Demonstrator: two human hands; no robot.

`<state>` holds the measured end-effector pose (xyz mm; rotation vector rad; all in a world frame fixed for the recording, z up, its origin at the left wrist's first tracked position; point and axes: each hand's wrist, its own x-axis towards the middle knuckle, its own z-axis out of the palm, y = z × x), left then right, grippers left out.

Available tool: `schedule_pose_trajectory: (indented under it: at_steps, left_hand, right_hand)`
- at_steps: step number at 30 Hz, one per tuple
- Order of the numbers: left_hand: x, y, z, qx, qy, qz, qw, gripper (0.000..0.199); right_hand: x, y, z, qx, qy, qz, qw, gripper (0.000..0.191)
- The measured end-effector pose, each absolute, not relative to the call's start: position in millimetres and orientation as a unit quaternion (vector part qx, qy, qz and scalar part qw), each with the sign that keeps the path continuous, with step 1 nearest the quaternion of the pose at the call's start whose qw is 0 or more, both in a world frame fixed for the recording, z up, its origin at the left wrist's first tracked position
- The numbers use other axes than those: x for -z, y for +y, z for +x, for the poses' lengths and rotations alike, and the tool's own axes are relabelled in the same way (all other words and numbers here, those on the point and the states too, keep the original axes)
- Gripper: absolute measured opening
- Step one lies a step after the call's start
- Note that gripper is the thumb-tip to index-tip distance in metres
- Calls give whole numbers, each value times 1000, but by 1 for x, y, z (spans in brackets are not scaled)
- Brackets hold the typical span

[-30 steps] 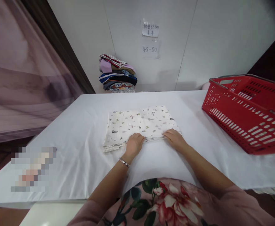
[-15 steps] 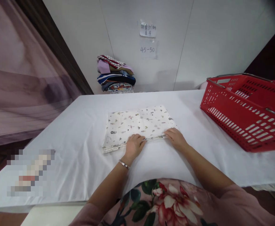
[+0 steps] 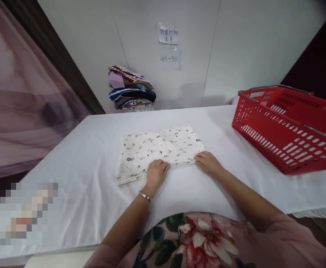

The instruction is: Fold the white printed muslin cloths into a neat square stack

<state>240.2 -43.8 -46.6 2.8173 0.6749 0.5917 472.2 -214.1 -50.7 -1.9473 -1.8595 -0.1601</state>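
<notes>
A folded white cloth [image 3: 163, 147] printed with small plants and other little motifs lies flat on the white-covered table [image 3: 90, 149]. Its near edge shows several stacked layers. My left hand [image 3: 156, 173], with a silver bracelet at the wrist, has its fingers closed over the middle of that edge. At the near right corner my right hand [image 3: 209, 162] pinches the same edge between thumb and fingers. The thumbs are partly hidden, so how many layers each hand holds I cannot tell.
On the right of the table stands a red plastic basket [image 3: 263, 126] with metal handles. A stack of folded fabrics [image 3: 132, 89] rises behind the far edge, against the wall. Paper signs [image 3: 168, 58] hang there. A blurred-out item [image 3: 26, 216] lies at the near left.
The whole view has shifted slightly, so the table things appear further left. My right hand sits a little nearer the cloth's right corner, and the near edge looks flatter between my hands.
</notes>
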Motion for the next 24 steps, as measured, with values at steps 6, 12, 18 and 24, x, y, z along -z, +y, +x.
schedule_pose_trajectory:
  at_steps: [6, 12, 18, 24]
  left_hand:
    - [50, -45, 242, -215, 209, 950, 90, 24]
    - [49, -43, 249, -207, 210, 951, 95, 24]
    - [49, -41, 250, -208, 212, 948, 114, 25]
    - [47, -41, 253, -210, 237, 938, 139, 22]
  right_hand:
    - [50, -217, 476, 55, -683, -701, 198, 25]
    - [50, -219, 479, 61, -680, -704, 193, 24]
    - [47, -223, 476, 74, -686, -696, 200, 37]
    - [47, -222, 476, 73, -684, -700, 194, 34]
